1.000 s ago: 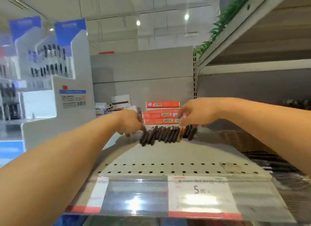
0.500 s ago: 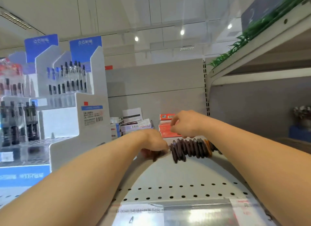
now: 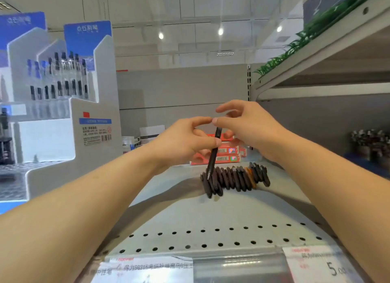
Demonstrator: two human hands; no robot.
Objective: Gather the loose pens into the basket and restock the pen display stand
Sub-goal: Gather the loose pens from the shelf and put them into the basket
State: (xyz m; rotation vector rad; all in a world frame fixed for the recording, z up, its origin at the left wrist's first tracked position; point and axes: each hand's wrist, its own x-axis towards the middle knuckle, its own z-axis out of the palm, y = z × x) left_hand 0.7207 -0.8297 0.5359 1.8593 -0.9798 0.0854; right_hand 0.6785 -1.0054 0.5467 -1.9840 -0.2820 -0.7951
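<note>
A single black pen (image 3: pixel 213 154) stands nearly upright between the two hands, its long axis running top to bottom with a slight lean, upper end toward the right hand (image 3: pixel 249 126) and lower tip down among the row of loose pens (image 3: pixel 235 178) lying on the shelf (image 3: pixel 190 215) just below both hands. The left hand (image 3: pixel 185 141) pinches the pen's middle between thumb and curled fingers, while the right hand grips its top end with thumb and forefinger, the other fingers spread loosely above. The loose pens lie side by side, each with its long axis running roughly away from the viewer, one orange barrel among the dark ones. The likely risk is that the pen's lower tip, resting in the row, drags or scatters neighbouring pens if it is lifted at an angle, sending some rolling toward the shelf edge. A light two-point pinch could also let the pen slip and drop. The pen display stand (image 3: pixel 63 105) sits well to the left of the left hand; no basket is in view.
</note>
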